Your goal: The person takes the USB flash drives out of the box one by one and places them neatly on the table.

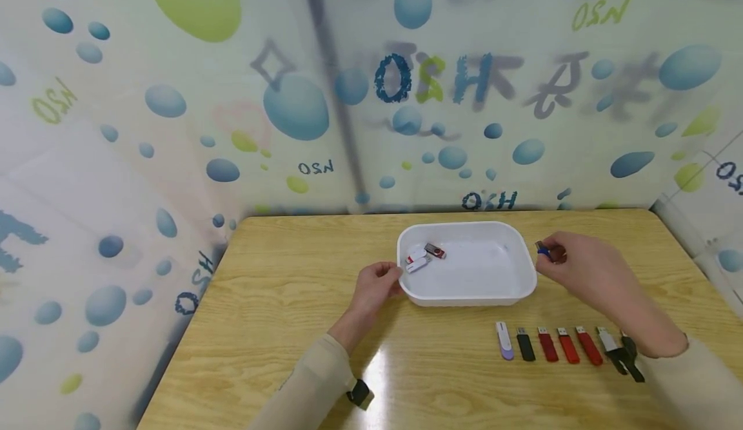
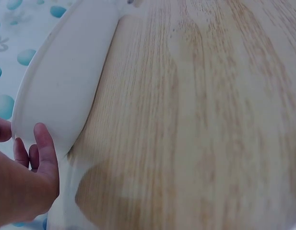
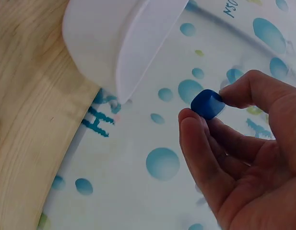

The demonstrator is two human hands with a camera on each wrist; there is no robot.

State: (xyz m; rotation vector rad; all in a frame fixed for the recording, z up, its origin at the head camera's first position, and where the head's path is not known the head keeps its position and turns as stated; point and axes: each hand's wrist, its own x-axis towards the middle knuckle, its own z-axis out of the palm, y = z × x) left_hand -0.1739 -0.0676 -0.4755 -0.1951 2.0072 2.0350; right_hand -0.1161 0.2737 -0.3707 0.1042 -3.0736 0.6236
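Note:
A white plastic tub (image 1: 470, 302) stands on the wooden table. My left hand (image 1: 376, 283) grips its left edge; in the left wrist view, fingers (image 2: 46, 148) lie against the outer wall. Just right of the tub, my right hand (image 1: 580, 269) pinches a blue USB flash drive (image 1: 543, 249) between thumb and fingers. The right wrist view shows the drive's rounded blue end (image 3: 207, 104), above the table surface. Inside the tub, at its left, lie a red-and-metal swivel flash drive (image 1: 435, 251) and white flash drives (image 1: 417, 263).
In front of the tub runs a row of several flash drives: white-purple (image 1: 504, 341), black (image 1: 525, 345), dark red (image 1: 547, 345), red (image 1: 568, 346) and others, partly hidden by my right arm. A patterned curtain (image 1: 360, 127) hangs behind the table (image 1: 278, 288).

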